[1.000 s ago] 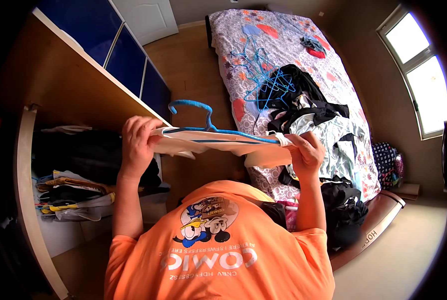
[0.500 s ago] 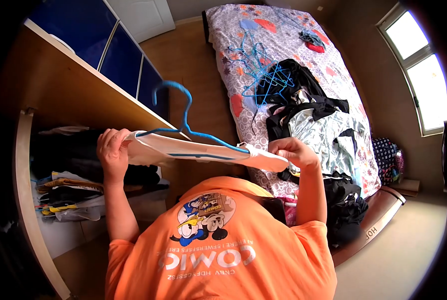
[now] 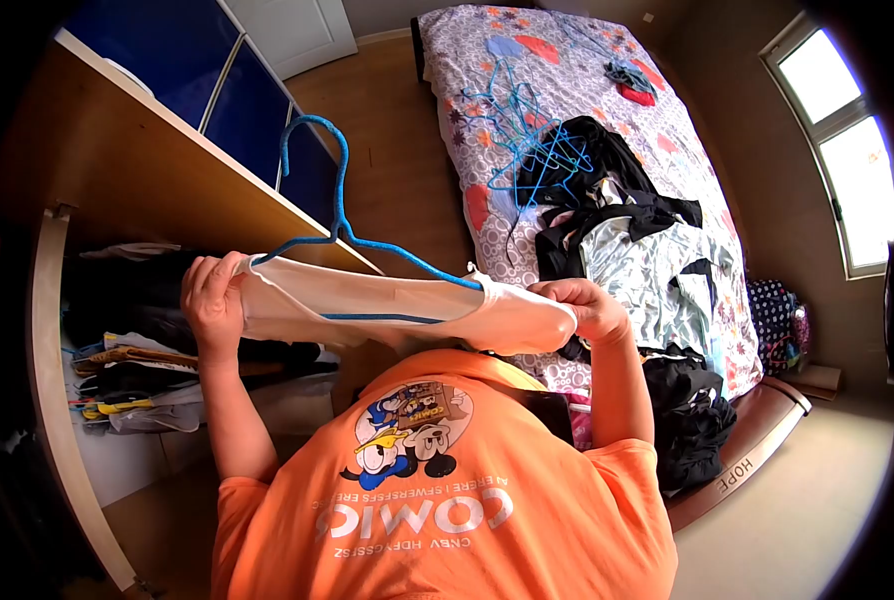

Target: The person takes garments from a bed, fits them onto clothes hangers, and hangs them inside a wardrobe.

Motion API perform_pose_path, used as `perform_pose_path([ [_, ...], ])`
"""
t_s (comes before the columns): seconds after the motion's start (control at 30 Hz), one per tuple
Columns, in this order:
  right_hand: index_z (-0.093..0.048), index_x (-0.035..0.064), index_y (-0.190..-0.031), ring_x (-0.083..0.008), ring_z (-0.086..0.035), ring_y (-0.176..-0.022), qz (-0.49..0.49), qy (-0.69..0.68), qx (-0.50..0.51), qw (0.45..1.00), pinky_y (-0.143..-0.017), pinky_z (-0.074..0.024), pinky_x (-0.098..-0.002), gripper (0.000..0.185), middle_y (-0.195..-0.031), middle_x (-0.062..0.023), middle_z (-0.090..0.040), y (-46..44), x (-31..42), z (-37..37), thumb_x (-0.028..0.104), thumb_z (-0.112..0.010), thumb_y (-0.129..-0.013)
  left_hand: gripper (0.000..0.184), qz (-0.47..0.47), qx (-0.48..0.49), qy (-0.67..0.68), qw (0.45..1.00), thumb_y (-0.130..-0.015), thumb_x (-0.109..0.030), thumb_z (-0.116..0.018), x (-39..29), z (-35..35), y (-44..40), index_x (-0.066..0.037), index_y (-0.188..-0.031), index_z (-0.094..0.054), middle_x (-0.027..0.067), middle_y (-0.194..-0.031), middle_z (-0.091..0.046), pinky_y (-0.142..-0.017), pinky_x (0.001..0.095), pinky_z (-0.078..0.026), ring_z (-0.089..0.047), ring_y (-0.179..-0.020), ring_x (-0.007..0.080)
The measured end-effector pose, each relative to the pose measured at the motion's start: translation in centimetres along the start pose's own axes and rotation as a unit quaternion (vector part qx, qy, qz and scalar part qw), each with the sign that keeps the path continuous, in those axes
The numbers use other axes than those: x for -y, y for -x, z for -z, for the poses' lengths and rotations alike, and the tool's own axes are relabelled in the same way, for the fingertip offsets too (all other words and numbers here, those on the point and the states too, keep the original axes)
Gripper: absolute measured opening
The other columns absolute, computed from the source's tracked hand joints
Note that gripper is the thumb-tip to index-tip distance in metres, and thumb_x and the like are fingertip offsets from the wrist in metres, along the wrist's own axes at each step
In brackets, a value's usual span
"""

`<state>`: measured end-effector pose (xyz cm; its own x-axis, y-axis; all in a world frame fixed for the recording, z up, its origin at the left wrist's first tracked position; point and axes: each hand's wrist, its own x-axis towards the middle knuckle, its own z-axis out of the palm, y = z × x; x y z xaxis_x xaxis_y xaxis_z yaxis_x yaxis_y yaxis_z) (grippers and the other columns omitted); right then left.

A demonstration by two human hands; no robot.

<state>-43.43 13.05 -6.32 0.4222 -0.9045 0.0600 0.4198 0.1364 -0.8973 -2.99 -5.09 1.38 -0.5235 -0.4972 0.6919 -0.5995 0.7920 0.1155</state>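
Stretched between my two hands is a cream-white shirt (image 3: 387, 298), with a blue wire-like clothes hanger (image 3: 342, 190) inside its neckline. The hanger's hook points up and away from me, and its lower bar shows through the neck opening. My left hand (image 3: 214, 300) is closed on the shirt's left shoulder, beside one hanger end. On the other side, my right hand (image 3: 589, 308) pinches the right shoulder edge, a little beyond the hanger's other end. The lower part of the shirt hangs in front of my orange T-shirt and is mostly hidden.
To the left stands an open wardrobe (image 3: 45, 380) with folded and hanging clothes (image 3: 142, 385). A bed (image 3: 477, 130) ahead on the right bears several blue hangers (image 3: 537, 160), black clothes (image 3: 612, 165) and a silvery garment (image 3: 647, 270). A window (image 3: 847, 150) is at far right.
The hanger and shirt have tilted so the hook stands higher and further left, and the neckline shows wider. Both hands have shifted slightly left, keeping their grip.
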Motion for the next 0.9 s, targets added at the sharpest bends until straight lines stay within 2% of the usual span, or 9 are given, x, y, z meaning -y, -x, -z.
perform_pose_path([
  [0.27, -0.056, -0.0036, -0.098, -0.0095, -0.051, -0.09, -0.097, 0.062, -0.067, 0.991, -0.081, -0.0409, -0.0252, 0.046, -0.098, -0.0052, -0.058, 1.1, 0.1, -0.4, 0.04, -0.061, -0.085, 0.021, -0.004, -0.009, 0.0, 1.0, -0.071, 0.002, -0.065, -0.5, 0.1, -0.5, -0.004, -0.09, -0.061, 0.0082, -0.073, -0.058, -0.066, 0.0352, -0.045, -0.055, -0.068, 0.0271],
  [0.37, -0.057, -0.0038, -0.096, -0.0077, -0.052, -0.084, -0.073, 0.041, -0.045, 0.995, -0.076, -0.0424, -0.0232, 0.037, -0.093, -0.0027, -0.06, 1.6, -0.7, 0.6, 0.032, -0.061, -0.087, 0.02, -0.016, -0.005, -0.008, 1.0, -0.072, 0.001, -0.066, -0.4, -0.2, -0.7, -0.004, -0.09, -0.062, 0.0079, -0.074, -0.059, -0.065, 0.0348, -0.045, -0.055, -0.069, 0.0269],
  [0.43, -0.058, -0.0022, -0.09, -0.0056, -0.052, -0.078, -0.062, 0.055, -0.102, 0.991, -0.07, -0.0427, -0.021, 0.023, -0.084, 0.0009, -0.06, 1.8, -0.6, 0.6, 0.021, -0.058, -0.089, 0.019, -0.015, 0.002, 0.002, 1.0, -0.072, 0.0, -0.066, -0.6, -0.4, -0.7, -0.004, -0.09, -0.062, 0.0078, -0.074, -0.059, -0.065, 0.0344, -0.045, -0.055, -0.069, 0.0266],
  [0.47, -0.058, 0.0004, -0.084, -0.0038, -0.05, -0.073, -0.044, 0.089, -0.185, 0.978, -0.066, -0.0408, -0.0189, 0.014, -0.078, 0.0035, -0.058, 1.5, -1.0, 0.4, 0.011, -0.053, -0.091, 0.019, -0.017, 0.003, 0.003, 1.0, -0.072, 0.0, -0.066, -0.7, -0.5, -0.8, -0.004, -0.09, -0.062, 0.0078, -0.074, -0.059, -0.065, 0.0344, -0.045, -0.055, -0.069, 0.0266],
  [0.6, -0.054, 0.0034, -0.08, -0.0039, -0.039, -0.067, 0.046, 0.236, -0.413, 0.878, -0.06, -0.0335, -0.0192, 0.013, -0.072, 0.0055, -0.046, 0.3, 0.6, -0.5, 0.009, -0.05, -0.092, 0.02, -0.02, 0.022, 0.017, 0.999, -0.072, 0.0, -0.066, -1.2, -1.0, -1.0, -0.004, -0.091, -0.062, 0.0078, -0.073, -0.058, -0.064, 0.0339, -0.045, -0.055, -0.068, 0.0262],
  [0.63, -0.054, 0.0034, -0.08, -0.0039, -0.039, -0.067, 0.046, 0.235, -0.414, 0.878, -0.06, -0.0335, -0.0192, 0.013, -0.072, 0.0055, -0.046, 0.2, 1.2, -0.8, 0.009, -0.05, -0.092, 0.02, -0.018, 0.027, 0.019, 0.999, -0.072, -0.001, -0.066, -1.4, -1.1, -1.0, -0.004, -0.091, -0.062, 0.0079, -0.072, -0.057, -0.064, 0.0339, -0.045, -0.055, -0.068, 0.0261],
  [0.7, -0.051, 0.0031, -0.079, -0.0066, -0.041, -0.068, 0.231, 0.352, -0.452, 0.786, -0.061, -0.0344, -0.0205, 0.012, -0.073, 0.0027, -0.046, 0.3, 2.0, -1.3, 0.008, -0.05, -0.09, 0.019, -0.02, 0.032, 0.009, 0.999, -0.073, -0.001, -0.066, -1.5, -1.3, -1.1, -0.004, -0.091, -0.061, 0.0083, -0.073, -0.057, -0.064, 0.034, -0.045, -0.055, -0.068, 0.0265],
  [0.73, -0.051, 0.003, -0.081, -0.0086, -0.04, -0.07, 0.276, 0.351, -0.415, 0.793, -0.064, -0.0332, -0.0212, 0.015, -0.076, 0.0007, -0.045, 0.5, 2.7, -1.5, 0.012, -0.05, -0.092, 0.019, -0.011, 0.024, 0.016, 1.0, -0.073, -0.001, -0.066, -1.6, -1.5, -1.1, -0.004, -0.092, -0.061, 0.0086, -0.073, -0.057, -0.063, 0.0338, -0.045, -0.055, -0.068, 0.0265],
  [0.9, -0.054, 0.003, -0.078, -0.0225, -0.049, -0.058, 0.286, 0.594, -0.458, 0.596, -0.055, -0.0412, -0.0307, 0.006, -0.065, -0.0086, -0.049, 0.7, 4.6, -2.9, 0.004, -0.059, -0.077, 0.019, 0.032, 0.002, 0.048, 0.998, -0.074, -0.001, -0.065, -1.5, -1.9, -0.8, -0.003, -0.092, -0.06, 0.0092, -0.073, -0.056, -0.063, 0.0332, -0.045, -0.054, -0.068, 0.0266],
])
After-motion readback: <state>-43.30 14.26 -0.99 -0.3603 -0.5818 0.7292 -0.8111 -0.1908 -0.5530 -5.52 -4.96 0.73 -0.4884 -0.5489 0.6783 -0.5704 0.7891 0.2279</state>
